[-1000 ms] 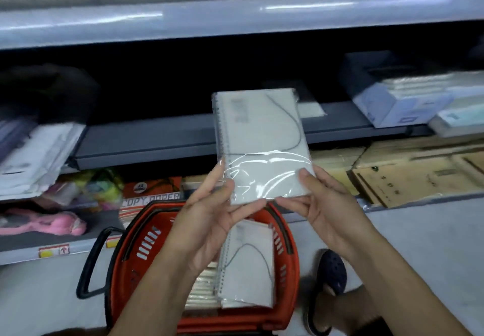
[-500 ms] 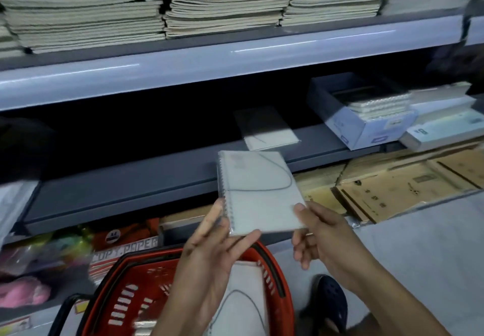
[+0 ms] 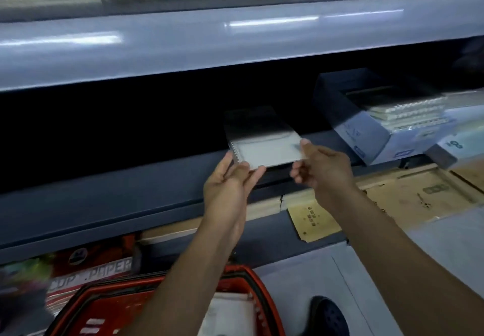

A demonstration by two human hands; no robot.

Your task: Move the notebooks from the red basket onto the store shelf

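- Currently the spiral notebook sits at about 12 o'clock from both hands, flat, its far half inside the dark middle shelf bay and its near edge out over the shelf lip. I cannot tell whether it rests on another notebook beneath.
- Left hand: fingers under and along the near-left corner by the spiral binding, thumb on top; I read this as a pinch on the notebook.
- Right hand: thumb tip touches the near-right corner, the other fingers curled below; a light pinch, though blur makes the contact uncertain.
- Handling judgement: light, thin, fairly stiff when flat, but film-wrapped and glossy, so probably slippery. Best taken at the two near corners or along the spiral edge, not by the film.
- Risk: it could slide off the lip if released before it lies fully on the shelf.
- Red basket at 6 o'clock, on the floor, with at least one more pale notebook inside; task unfinished.
- Outward: blue box of spiral pads at 2 o'clock; brown envelopes at 4 o'clock; stacked paper on the top shelf at 12.
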